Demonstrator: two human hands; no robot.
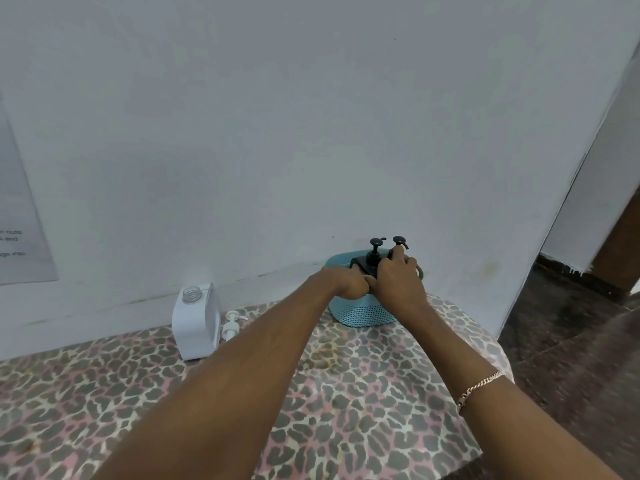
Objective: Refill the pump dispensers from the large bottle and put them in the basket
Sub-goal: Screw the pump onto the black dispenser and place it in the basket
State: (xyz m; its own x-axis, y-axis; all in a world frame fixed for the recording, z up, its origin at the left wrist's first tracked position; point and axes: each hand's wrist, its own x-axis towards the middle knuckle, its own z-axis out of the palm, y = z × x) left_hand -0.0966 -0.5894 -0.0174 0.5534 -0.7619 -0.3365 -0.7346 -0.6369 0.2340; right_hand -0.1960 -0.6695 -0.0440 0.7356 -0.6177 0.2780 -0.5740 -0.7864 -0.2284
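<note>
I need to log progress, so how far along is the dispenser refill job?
Looks done: two black pump dispensers stand in the teal basket, pumps on. In hand: the left hand and right hand are on them at the rim. Left: the large white bottle stands open, its white pump lying beside it; likely recapping.

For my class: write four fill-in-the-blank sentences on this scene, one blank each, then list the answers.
1. The two black pump dispensers stand inside the teal ____.
2. The white pump lies beside the large white ____.
3. The tablecloth bears a ____ print.
4. The bracelet is on the person's ____ wrist.
Answers: basket; bottle; leopard; right.
</note>
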